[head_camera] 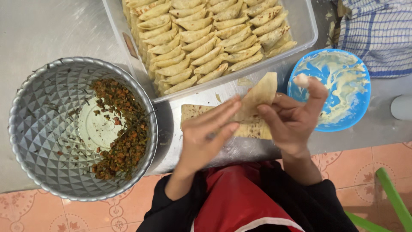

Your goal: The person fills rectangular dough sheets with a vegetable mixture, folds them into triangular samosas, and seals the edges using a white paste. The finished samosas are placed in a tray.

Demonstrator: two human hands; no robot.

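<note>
A person stands at a steel tabletop (51, 30), seen from above, both hands working a thin strip of pastry. The left hand (206, 137) lies flat with its fingers (223, 112) stretched out and close together, pressing on the wrapper (259, 96). The right hand (296, 118) grips the same wrapper from the other side, thumb on top, so that its upper end is lifted and folded at an angle. The right index finger (315, 90) sticks up, away from the pastry, with a dab of pale paste (301, 79) on its tip.

Under the hands, more flat strips (193, 111) lie stacked on the tabletop near its front edge; how many there are is hard to tell.

Just right of the hands sits a blue bowl (358, 111) smeared with pale paste. To the left stands a large faceted metal bowl (38, 129), holding a ring of chopped filling (126, 146) in orange, brown and green, with its middle scraped bare. Behind the hands, a clear plastic tub (307, 25) is packed with neat rows of folded pastries (206, 38).

A blue checked cloth (377, 34) lies at the far right. Below the tabletop are orange patterned floor tiles (377, 165), and the person's black sleeves and red garment (231, 202).
</note>
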